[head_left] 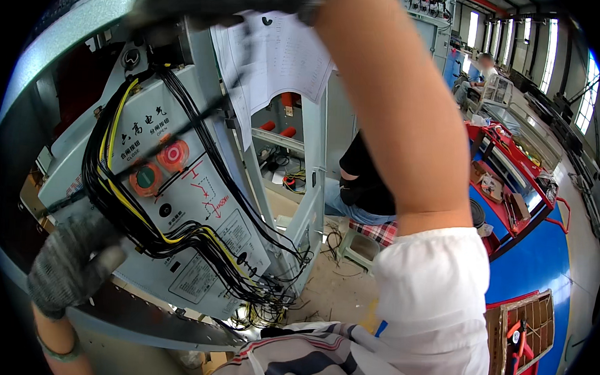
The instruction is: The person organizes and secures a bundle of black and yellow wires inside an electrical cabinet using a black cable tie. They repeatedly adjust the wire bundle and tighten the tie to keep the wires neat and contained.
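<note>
My left hand (75, 267), in a grey knit glove, is beside a bundle of black and yellow wires (113, 198). Its fingers are curled; what they hold is hidden. My right hand (221, 3), in a dark glove, is raised across the top, smeared by motion. A blurred black strand (198, 118) slants over the panel from below my right hand toward my left fingers; whether either hand grips it is unclear. Behind the wires, a grey cabinet panel (215, 251) bears a green button (146, 178) and a red button (173, 154). The wires bunch at its lower right.
Printed sheets (279, 64) hang behind the panel on the cabinet frame (310, 188). A person in dark clothing (365, 170) sits beyond, near a small stool (360, 248). To the right stand a red tool cart (510, 192) and a divided tray (533, 325) with pliers.
</note>
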{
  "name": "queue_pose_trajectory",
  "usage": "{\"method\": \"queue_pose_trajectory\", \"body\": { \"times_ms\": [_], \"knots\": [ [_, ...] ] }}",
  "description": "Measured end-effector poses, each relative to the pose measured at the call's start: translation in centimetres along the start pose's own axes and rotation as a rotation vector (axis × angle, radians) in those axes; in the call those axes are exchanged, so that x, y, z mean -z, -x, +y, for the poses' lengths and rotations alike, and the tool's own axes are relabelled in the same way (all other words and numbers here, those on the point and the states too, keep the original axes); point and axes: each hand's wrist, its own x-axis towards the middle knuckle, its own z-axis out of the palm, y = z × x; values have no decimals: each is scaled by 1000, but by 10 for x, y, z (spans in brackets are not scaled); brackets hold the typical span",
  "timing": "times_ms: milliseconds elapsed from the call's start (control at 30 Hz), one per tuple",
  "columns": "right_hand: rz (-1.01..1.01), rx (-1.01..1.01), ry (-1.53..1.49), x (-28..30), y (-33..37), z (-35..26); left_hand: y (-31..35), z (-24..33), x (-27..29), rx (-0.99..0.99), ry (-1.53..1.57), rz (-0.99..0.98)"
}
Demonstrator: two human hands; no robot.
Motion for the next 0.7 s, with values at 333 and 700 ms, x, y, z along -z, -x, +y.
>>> {"method": "queue_pose_trajectory", "body": {
  "times_ms": [333, 700],
  "knots": [
    [468, -198, -920, -16, 60, -53, -51, 16, 21, -322, -48, 565],
    [249, -535, -1561, -99, -26, -37, -43, -37, 75, 113, 151, 676]
  ]
}}
